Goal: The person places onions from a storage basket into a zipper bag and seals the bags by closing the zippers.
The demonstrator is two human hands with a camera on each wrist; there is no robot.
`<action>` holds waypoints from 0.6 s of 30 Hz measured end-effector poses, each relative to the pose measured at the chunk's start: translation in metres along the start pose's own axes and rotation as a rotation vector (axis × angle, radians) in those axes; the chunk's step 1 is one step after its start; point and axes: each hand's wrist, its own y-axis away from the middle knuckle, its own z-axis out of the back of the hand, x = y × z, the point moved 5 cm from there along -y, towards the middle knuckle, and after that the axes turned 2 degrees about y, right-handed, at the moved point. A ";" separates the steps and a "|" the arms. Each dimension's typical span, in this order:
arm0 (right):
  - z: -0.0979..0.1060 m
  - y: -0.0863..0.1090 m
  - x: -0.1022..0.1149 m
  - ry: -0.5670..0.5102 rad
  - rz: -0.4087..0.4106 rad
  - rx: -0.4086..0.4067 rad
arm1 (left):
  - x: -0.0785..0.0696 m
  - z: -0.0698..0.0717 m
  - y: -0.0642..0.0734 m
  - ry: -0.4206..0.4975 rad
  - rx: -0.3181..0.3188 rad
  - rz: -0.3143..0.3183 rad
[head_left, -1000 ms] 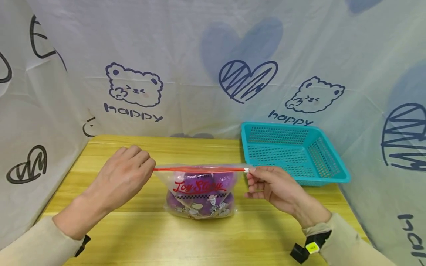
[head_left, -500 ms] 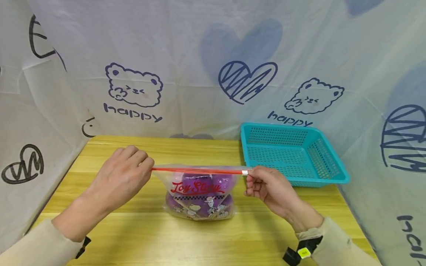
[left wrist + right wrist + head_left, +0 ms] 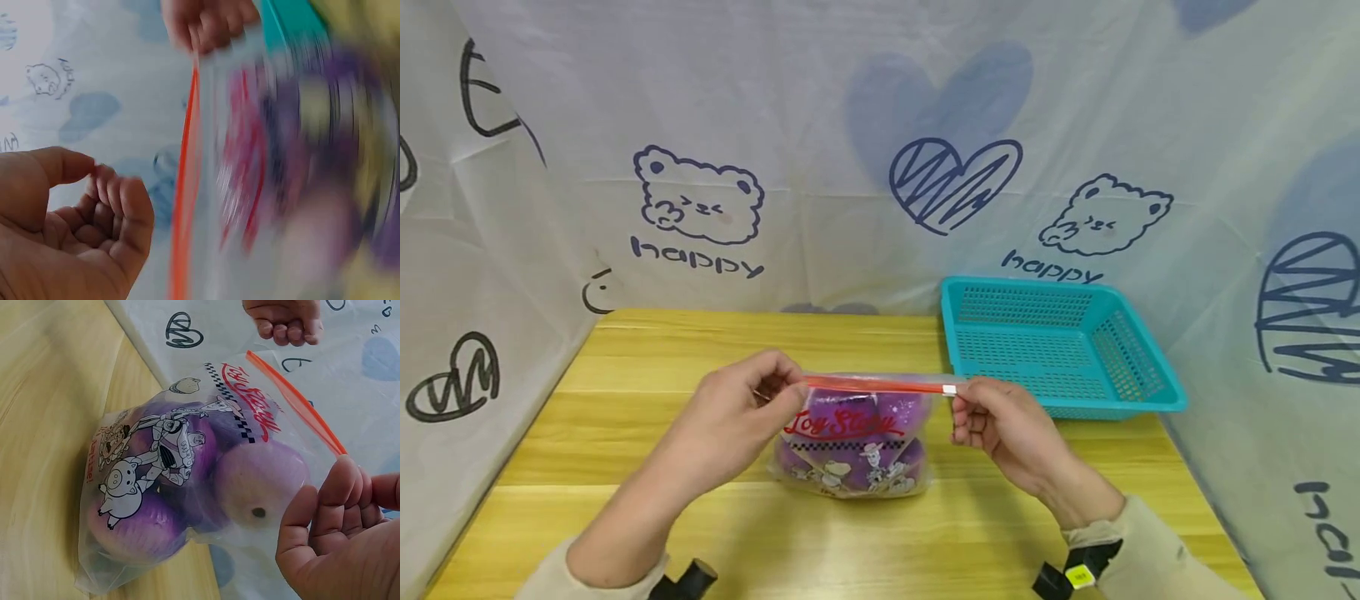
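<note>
A clear zip bag [image 3: 850,442] with red "Toy Story" lettering and cartoon figures stands upright on the wooden table. Several round purple things [image 3: 262,478], like onions, fill it. My right hand [image 3: 1011,425] pinches the right end of the orange zip strip [image 3: 872,385], right beside the white slider [image 3: 950,390]. My left hand [image 3: 741,417] is at the strip's left end in the head view. The left wrist view shows that hand [image 3: 81,219] apart from the bag, fingers loosely bent, thumb near the fingertips, nothing between them. That view is blurred over the bag.
A turquoise perforated basket [image 3: 1030,346] stands at the back right of the wooden table [image 3: 700,533], behind my right hand. A white cloth [image 3: 820,125] printed with bears and hearts hangs behind and at both sides.
My left hand has let go of the bag's left end, turned over and shifted right. The right hand keeps its pinch by the slider, and the bag stays in place.
</note>
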 end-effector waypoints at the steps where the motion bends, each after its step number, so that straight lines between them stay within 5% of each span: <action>1: 0.000 0.000 0.000 0.000 0.001 -0.001 | -0.001 -0.012 -0.001 0.114 0.054 0.022; 5: 0.000 0.002 0.000 0.008 -0.004 0.001 | -0.001 -0.072 -0.009 0.573 0.271 0.103; 8: 0.000 0.004 0.000 0.017 -0.022 -0.002 | 0.000 -0.112 -0.018 0.805 0.373 0.193; 14: 0.000 0.010 0.001 0.024 -0.053 -0.008 | -0.001 -0.151 -0.034 1.075 0.354 0.354; 18: 0.000 0.012 0.002 0.032 -0.051 -0.019 | -0.005 -0.162 -0.038 1.126 0.342 0.395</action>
